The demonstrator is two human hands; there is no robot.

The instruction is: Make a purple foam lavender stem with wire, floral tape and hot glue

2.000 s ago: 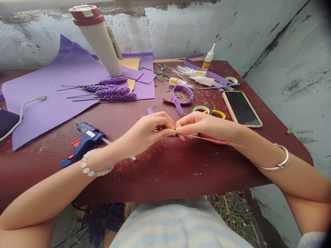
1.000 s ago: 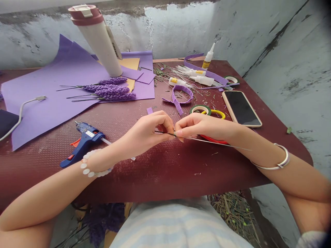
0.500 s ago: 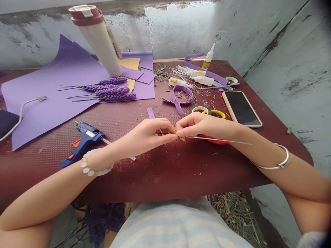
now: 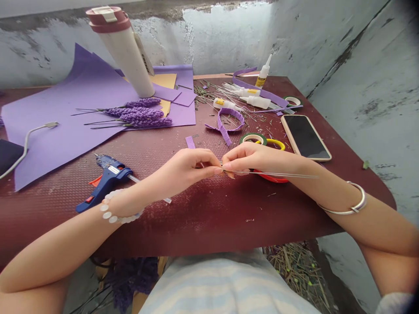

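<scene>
Two thin pale wires run out to the right beneath my right wrist. My right hand pinches them near their left ends between thumb and fingertips. Touching it tip to tip, my left hand is closed in a pinch at the same spot on the wires. What exactly lies between the fingertips is mostly hidden. Just behind my right hand are a roll of green tape and scissors with a yellow and a red handle loop, partly covered by the hand.
A blue glue gun lies left of my left wrist. Purple flower stems rest on purple sheets beside a white tumbler. Glue bottles, loose wires and a curled purple strip occupy the back; a phone lies right.
Two wires now show side by side under my right wrist, where one was plain before. The dark piece between my left fingers no longer shows. Both hands stay nearly in place.
</scene>
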